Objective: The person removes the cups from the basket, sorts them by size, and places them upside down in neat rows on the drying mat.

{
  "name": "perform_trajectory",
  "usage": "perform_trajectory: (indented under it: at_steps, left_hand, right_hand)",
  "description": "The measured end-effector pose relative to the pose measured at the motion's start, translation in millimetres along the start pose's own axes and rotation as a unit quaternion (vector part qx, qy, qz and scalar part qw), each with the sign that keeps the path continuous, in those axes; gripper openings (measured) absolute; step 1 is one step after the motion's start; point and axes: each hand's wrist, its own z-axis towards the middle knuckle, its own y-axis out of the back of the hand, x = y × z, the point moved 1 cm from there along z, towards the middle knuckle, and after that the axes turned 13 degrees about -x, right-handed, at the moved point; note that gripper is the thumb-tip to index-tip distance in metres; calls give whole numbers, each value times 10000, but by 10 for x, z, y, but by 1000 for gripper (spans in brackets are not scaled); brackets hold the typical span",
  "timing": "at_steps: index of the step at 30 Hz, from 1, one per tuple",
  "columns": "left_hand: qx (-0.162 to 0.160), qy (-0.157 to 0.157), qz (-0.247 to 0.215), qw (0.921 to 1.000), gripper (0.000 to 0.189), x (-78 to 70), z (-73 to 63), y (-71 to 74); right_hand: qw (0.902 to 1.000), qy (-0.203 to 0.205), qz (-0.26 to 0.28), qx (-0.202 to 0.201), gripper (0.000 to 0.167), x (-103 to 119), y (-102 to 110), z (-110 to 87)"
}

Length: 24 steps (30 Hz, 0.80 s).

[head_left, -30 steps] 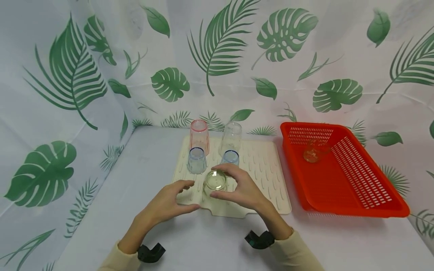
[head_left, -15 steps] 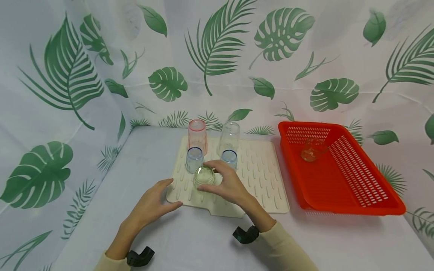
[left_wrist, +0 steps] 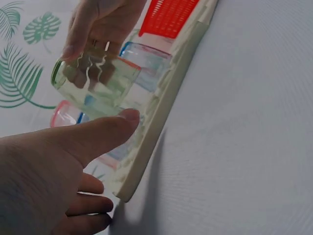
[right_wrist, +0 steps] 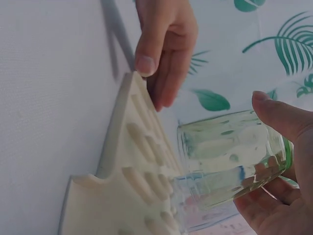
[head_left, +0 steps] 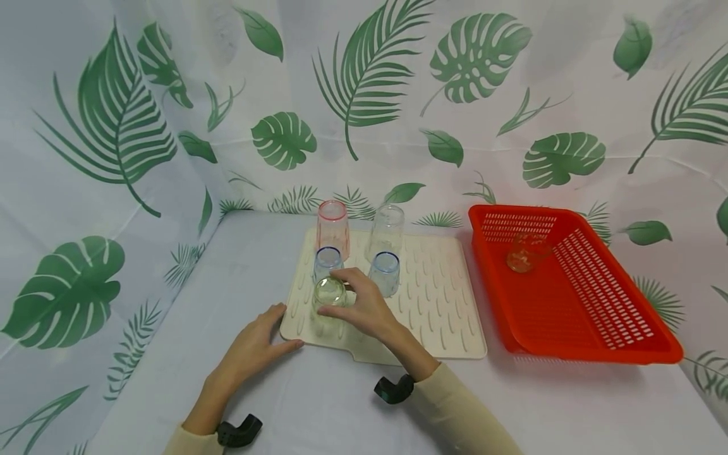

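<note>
My right hand [head_left: 364, 306] grips a short green-tinted glass [head_left: 328, 296] between thumb and fingers, close over the front left part of the cream ridged drying mat [head_left: 438, 303]. In the right wrist view the narrow end of this glass [right_wrist: 220, 152] points toward the mat. Around the mat's front left corner lies my left hand [head_left: 253, 347], fingers along the side and thumb by the front edge, holding no glass. Two short glasses with blue rims, one on the left [head_left: 328, 260] and one on the right [head_left: 385, 275], stand just behind.
At the back of the mat stand a tall pink-rimmed glass [head_left: 333, 230] and a tall clear glass [head_left: 388, 230]. A red slotted basket [head_left: 574, 354] sits to the right, with a clear glass item [head_left: 522, 256] inside. Leaf-printed cloth [head_left: 364, 126] hangs behind the table.
My right hand has carried the green-tinted glass leftward, to just in front of the left blue-rimmed glass. My left hand has drawn back left to the mat's corner.
</note>
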Motion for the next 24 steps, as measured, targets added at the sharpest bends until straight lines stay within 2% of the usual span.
perform_trajectory:
  at_steps: [10,24]
  left_hand:
    - [78,-163,286,9994,77,26,-11,-39]
    - [18,-148,437,9989,74,16,-22,-24]
  right_hand:
    - [9998,-112,-155,7,71,-35,-147,27]
    - [9991,-246,-348,25,72,-139,-234,21]
